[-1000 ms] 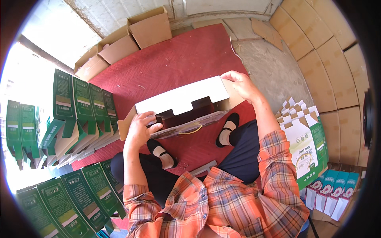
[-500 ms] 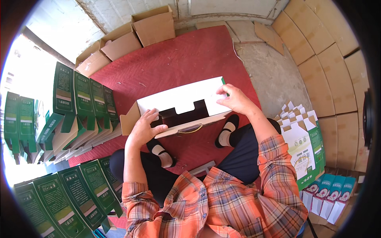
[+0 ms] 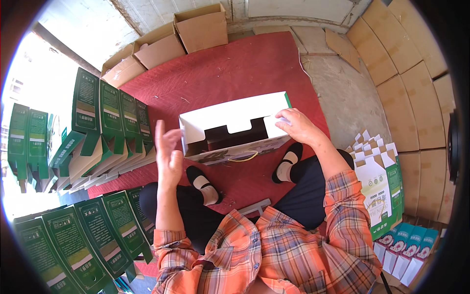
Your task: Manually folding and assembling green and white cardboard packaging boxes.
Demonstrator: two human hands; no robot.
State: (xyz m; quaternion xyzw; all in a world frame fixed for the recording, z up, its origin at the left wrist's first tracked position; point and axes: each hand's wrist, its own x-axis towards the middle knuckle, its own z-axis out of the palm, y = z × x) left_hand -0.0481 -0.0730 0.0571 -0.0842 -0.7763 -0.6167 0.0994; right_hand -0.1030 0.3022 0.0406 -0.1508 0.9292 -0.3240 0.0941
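The right hand [image 3: 297, 126] grasped the white-lined carton [image 3: 232, 111] at 3 o'clock; the left hand [image 3: 169, 156], fingers spread and released, stood at 9 o'clock. Lopsided support could have tipped it.

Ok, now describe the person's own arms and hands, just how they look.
Both arms wear orange plaid sleeves, checked with dark and pale lines, which end on the forearms. Below them the forearms are bare. The left hand and right hand have no gloves, and no watch shows at either wrist.
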